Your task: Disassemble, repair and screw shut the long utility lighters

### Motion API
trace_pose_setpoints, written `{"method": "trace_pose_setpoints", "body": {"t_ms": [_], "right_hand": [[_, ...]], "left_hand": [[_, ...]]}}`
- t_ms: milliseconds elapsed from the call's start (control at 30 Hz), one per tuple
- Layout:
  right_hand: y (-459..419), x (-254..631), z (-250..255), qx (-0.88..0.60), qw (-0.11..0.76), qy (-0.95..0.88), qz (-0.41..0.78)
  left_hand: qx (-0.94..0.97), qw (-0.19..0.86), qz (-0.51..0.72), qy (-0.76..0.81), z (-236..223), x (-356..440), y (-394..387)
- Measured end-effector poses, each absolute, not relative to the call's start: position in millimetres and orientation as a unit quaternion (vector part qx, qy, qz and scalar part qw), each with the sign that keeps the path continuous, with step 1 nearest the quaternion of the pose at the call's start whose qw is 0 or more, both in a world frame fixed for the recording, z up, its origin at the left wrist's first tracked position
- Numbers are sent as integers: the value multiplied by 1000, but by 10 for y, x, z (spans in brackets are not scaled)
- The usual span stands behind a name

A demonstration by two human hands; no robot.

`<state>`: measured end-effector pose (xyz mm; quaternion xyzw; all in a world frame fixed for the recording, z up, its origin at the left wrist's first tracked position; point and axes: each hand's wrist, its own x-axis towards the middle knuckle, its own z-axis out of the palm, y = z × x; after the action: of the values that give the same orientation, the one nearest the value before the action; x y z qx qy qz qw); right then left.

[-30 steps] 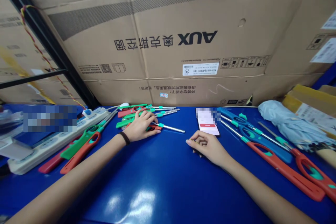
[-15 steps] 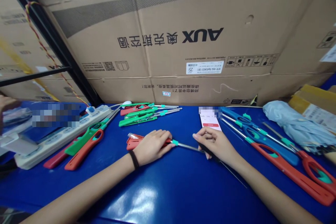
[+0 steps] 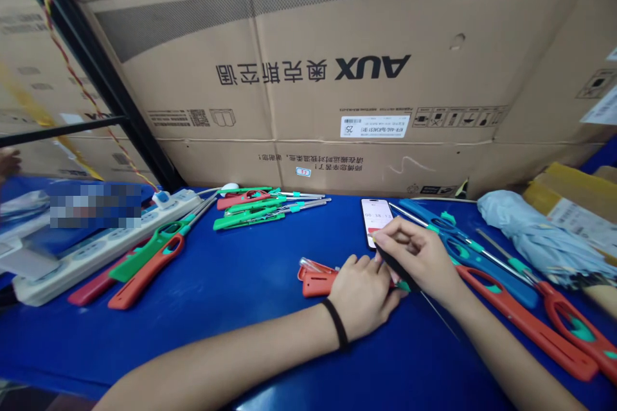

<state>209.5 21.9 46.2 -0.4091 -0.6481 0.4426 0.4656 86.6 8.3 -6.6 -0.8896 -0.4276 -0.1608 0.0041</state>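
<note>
My left hand (image 3: 364,292), a dark band at its wrist, is wrapped around a red long-nosed lighter (image 3: 319,282). Its red casing looks parted at the rear, where a clear piece (image 3: 315,264) shows. A green part (image 3: 402,285) of the lighter peeks out by my fingertips, and the rest of its front is covered by my hands. In the fingers of my right hand (image 3: 424,257) is a slim black tool (image 3: 395,263), its thin metal end trailing down to the right. Both hands meet at the lighter's front end, below a phone (image 3: 376,210) with a running timer.
Several green and red lighters (image 3: 250,221) lie at the back. To the left are more lighters (image 3: 144,276) against a white power strip (image 3: 91,250). Red and blue lighters (image 3: 525,321) and a light-blue bundle (image 3: 535,231) lie right. A cardboard box (image 3: 313,26) walls the back.
My left hand has moved right with the red lighter, up to my right hand. The lighter's metal tube is now hidden. My right hand has shifted slightly right and up, still holding the black tool.
</note>
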Motion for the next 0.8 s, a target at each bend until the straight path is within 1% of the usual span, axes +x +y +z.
{"method": "trace_pose_setpoints", "body": {"t_ms": [100,167,267,300,367,467,600,700,800], "right_hand": [[230,2123,438,-405,464,-689,383],[241,2150,438,-414,452,-731,300],[264,2184,434,-444,388,-792,160],[275,2193,425,-451,362,-805,129],[304,2218,391,-465,315,-822,95],[358,2270,317,-484,255,-832,94],[401,2305,229,-502,189,-831,145],[410,2281,186,-507,167,-827,178],[416,2262,159,-498,159,-832,186]], "left_hand": [[-893,3,-172,-415,71,801,187],[-893,0,-182,-412,196,597,270],[-889,-31,-186,-418,315,188,338],[-888,-40,-187,-418,320,59,333],[-885,-93,-197,-410,278,-154,288],[-888,-129,-203,-392,156,-333,186],[-895,-137,-225,-361,60,-383,130],[-904,-129,-237,-331,50,-384,146],[-912,-103,-247,-312,43,-404,168]]}}
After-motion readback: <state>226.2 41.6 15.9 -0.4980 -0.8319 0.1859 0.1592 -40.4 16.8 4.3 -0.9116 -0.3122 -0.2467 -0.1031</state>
